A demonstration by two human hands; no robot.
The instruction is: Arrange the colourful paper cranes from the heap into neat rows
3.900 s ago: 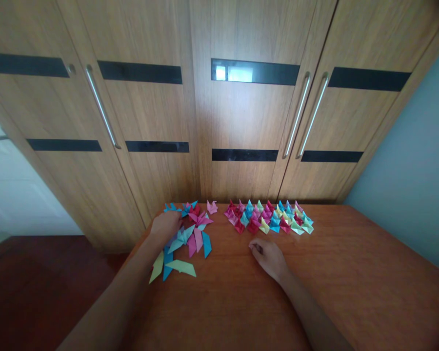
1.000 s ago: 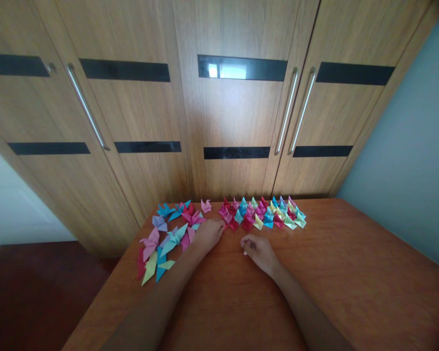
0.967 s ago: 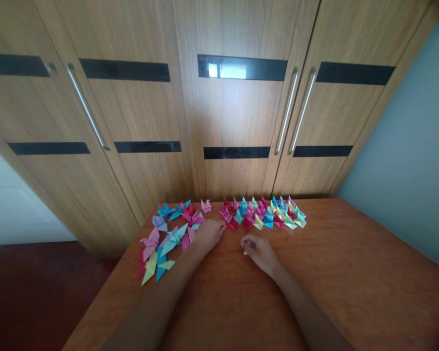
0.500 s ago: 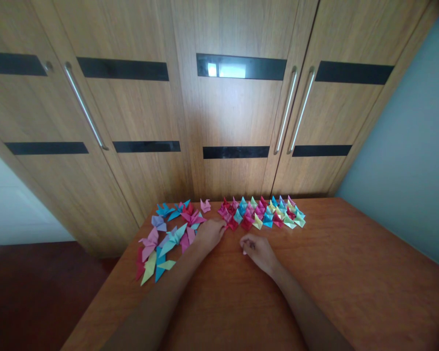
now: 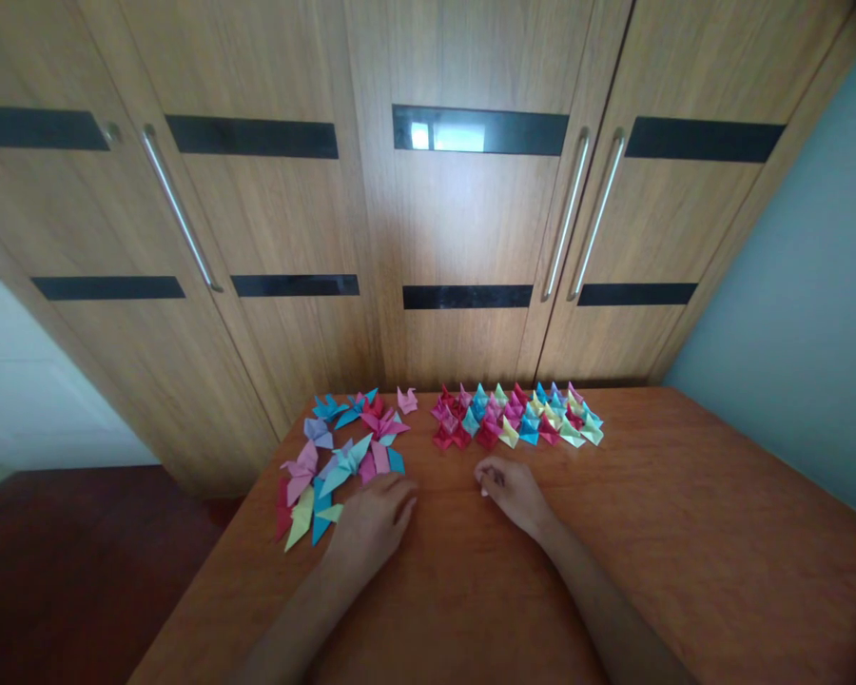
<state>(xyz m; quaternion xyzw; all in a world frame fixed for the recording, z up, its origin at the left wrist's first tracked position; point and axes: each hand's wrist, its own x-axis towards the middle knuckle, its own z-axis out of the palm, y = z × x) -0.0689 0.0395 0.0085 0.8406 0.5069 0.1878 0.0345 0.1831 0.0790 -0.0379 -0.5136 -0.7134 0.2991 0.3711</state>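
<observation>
My left hand (image 5: 377,514) is over the table beside the loose pile of folded paper cranes, its thumb a little apart from the fingers and nothing visible in it. Nearest to it are a blue crane (image 5: 396,460) and a pale green crane (image 5: 330,513), partly hidden by the hand. My right hand (image 5: 512,490) rests on the table, fingers curled in, with no object showing in it. In front of it, close-set rows of small cranes (image 5: 509,434) in red, pink, blue, yellow and green stand along the back.
The brown wooden table (image 5: 613,571) reaches a wooden wardrobe (image 5: 463,347) with long metal handles. One pink crane (image 5: 406,400) stands alone between the pile and the rows. A pale blue wall (image 5: 806,314) is at the right, and dark floor (image 5: 100,561) shows at the left.
My left hand has drawn back from the left end of the crane rows, toward me and to the left. My right hand has stayed in place. The view has shifted slightly.
</observation>
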